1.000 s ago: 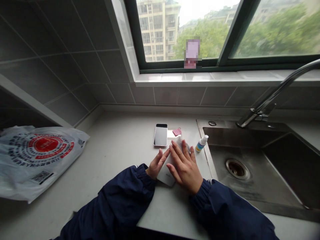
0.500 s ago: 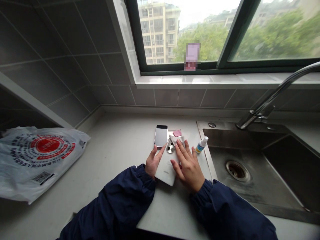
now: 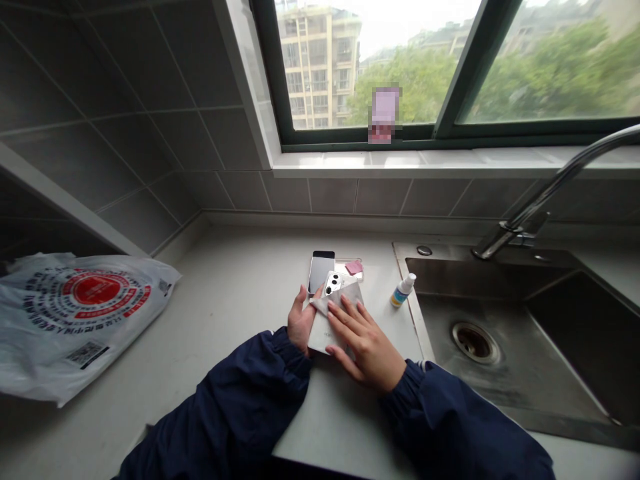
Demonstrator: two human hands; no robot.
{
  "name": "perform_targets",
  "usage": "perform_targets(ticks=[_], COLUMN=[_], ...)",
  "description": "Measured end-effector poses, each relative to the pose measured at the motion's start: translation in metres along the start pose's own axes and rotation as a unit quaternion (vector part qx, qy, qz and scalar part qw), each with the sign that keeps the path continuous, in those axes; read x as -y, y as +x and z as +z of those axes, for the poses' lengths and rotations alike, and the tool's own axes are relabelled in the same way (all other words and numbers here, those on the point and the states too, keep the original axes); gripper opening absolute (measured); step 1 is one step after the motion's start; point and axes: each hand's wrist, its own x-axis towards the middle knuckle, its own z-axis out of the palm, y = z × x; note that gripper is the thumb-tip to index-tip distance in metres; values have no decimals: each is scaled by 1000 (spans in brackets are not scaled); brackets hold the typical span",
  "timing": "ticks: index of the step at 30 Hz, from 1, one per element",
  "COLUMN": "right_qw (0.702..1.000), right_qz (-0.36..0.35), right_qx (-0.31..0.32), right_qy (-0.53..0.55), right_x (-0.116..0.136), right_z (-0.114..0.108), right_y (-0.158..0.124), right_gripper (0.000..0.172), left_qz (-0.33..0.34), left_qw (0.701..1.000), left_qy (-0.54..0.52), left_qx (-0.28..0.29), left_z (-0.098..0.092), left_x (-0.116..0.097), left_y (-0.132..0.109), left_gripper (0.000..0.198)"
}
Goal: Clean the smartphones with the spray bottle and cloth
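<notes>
A white phone (image 3: 323,328) lies back-up on the pale countertop (image 3: 240,293), its camera ring showing near the top. My left hand (image 3: 301,320) grips its left edge, thumb raised. My right hand (image 3: 364,340) lies flat on the phone, fingers stretched, pressing a small whitish cloth (image 3: 344,295) against its back. Just behind stands a second phone (image 3: 321,270), screen up and dark, beside a clear flat piece with a pink tab (image 3: 354,266). A small white spray bottle (image 3: 403,289) with blue and yellow label lies to the right.
A steel sink (image 3: 505,333) with drain and curved tap (image 3: 545,193) fills the right side. A printed plastic bag (image 3: 75,313) lies at the left. Grey tiled walls and a window sill run behind the counter.
The white phone has been tilted and shifted left. My right hand slid the cloth down and leftward over its back; my left hand moved from resting beside it to gripping its edge.
</notes>
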Motion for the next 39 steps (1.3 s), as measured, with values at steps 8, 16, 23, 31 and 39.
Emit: perform_targets(ticks=[8,16,23,31,39], right_qw=[999,999,997,993,987], right_qz=[-27,14,53,96,143], right_qx=[15,23,-1,-22,-58], right_qy=[10,-32,-61,-60,-36], right_x=[3,2,-6,-15,-17], right_z=[-4,1,2,3,1], right_y=[2,1,4,20,19], right_gripper=[57,63,70,72,71], left_qz=[-1,2,-13,-8,6], left_qw=[1000,1000,999,996,991], left_qy=[13,23,34,63,100], left_qx=[-11,16,25,66,93], left_z=[-2,-5,-8,-6,-12], left_x=[0,3,7,7,6], left_y=[0,2,0,0,2], left_gripper=[82,77,74,68,76])
